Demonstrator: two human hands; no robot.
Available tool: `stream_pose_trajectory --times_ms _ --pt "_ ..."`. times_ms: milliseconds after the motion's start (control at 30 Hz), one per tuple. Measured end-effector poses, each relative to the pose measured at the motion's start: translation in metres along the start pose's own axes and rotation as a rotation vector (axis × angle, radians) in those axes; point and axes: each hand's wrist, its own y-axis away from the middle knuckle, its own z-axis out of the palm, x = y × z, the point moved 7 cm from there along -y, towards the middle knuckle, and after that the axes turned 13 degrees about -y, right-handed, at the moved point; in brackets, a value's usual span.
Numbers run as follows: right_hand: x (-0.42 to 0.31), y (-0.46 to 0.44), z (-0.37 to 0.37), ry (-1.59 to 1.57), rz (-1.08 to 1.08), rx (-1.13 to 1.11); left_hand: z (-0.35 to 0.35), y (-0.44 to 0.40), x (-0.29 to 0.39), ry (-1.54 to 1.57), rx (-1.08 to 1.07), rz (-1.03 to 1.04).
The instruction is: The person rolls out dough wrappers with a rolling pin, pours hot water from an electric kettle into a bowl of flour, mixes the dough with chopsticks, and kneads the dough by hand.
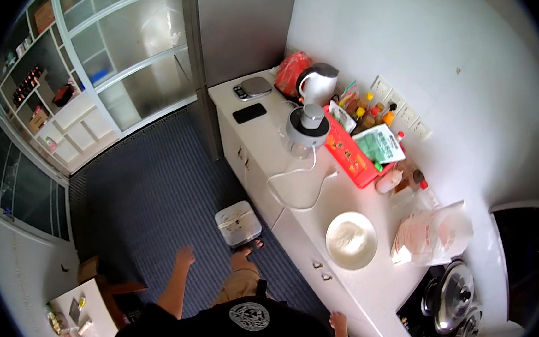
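Observation:
My left hand (185, 256) hangs over the dark floor mat, fingers loosely apart, holding nothing that I can see. My right hand (337, 321) is beside the front of the counter, its fingers slightly spread and nothing visible in them. On the countertop, ahead of that hand, stands a white bowl (329, 250) with white powder (350, 237) inside. A plastic bag with red print (432, 235) stands to its right. Farther along the counter is a small blender-like appliance (307, 130) with a white cord (292, 207). A flat white scale (238, 223) lies on the floor by my foot.
A kitchen scale (258, 88), a black phone (249, 113) and an electric kettle (320, 84) are at the counter's far end. A red box (349, 157) holds bottles and packets. Lidded pots (454, 297) sit on the stove at right. A small table (97, 310) is at lower left.

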Motion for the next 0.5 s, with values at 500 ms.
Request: stream_pose_trajectory --times_ms 500 --pt "-0.079 0.085 0.173 -0.801 0.370 0.492 0.382 -0.190 0.687 0.270 -0.891 0.272"
